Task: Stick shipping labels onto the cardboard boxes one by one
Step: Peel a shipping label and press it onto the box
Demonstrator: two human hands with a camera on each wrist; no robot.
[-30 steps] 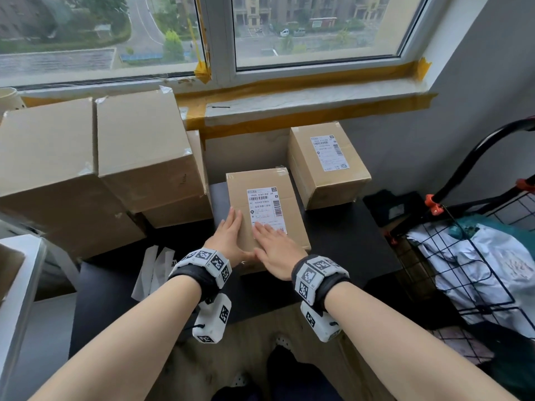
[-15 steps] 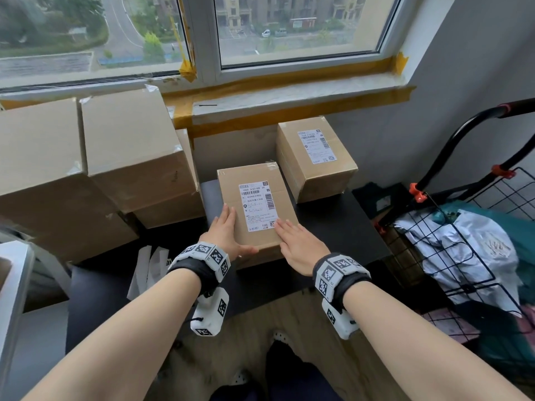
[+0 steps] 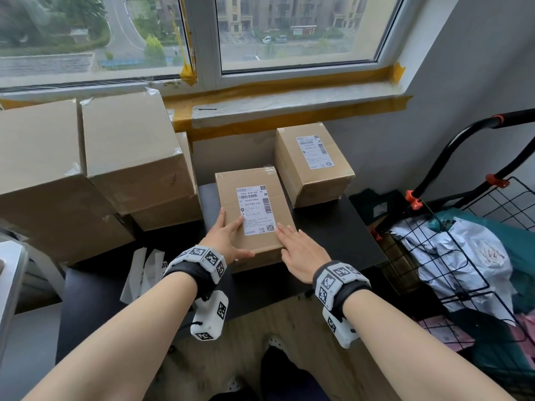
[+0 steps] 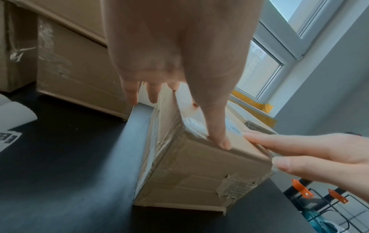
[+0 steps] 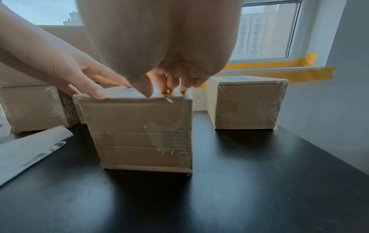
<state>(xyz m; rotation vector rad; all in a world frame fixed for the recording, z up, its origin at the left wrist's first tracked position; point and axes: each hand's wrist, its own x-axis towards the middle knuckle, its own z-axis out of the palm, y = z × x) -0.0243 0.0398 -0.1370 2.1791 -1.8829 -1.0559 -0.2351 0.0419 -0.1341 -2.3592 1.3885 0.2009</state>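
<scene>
1. Nearest to me, the left hand point(image 3: 228, 241) lies on the near-left corner of the near box point(image 3: 254, 209). Its thumb stretches flat along the near top edge and its fingers drop over the left side, so it steadies the box more than it clasps it.
2. The right hand point(image 3: 301, 256) is at the near-right corner with fingers straight and spread, fingertips just touching the top edge. It holds nothing.
3. The near box stands in the middle of the black table point(image 3: 333, 241) and already wears its shipping label point(image 3: 256, 210), lying flat and square on top. I'd say this one is finished, bar a last press or being pushed aside.
4. To the near left, loose white sheets point(image 3: 142, 273) lie on the table. They may be spare labels or peeled backing; I cannot tell which.
5. Further right, the far box point(image 3: 314, 166) also carries a label point(image 3: 314, 152), so two look done.
6. On the far left, the stacked large boxes point(image 3: 86, 169) show no labels on the faces I can see. By my reckoning those are what remains.
</scene>
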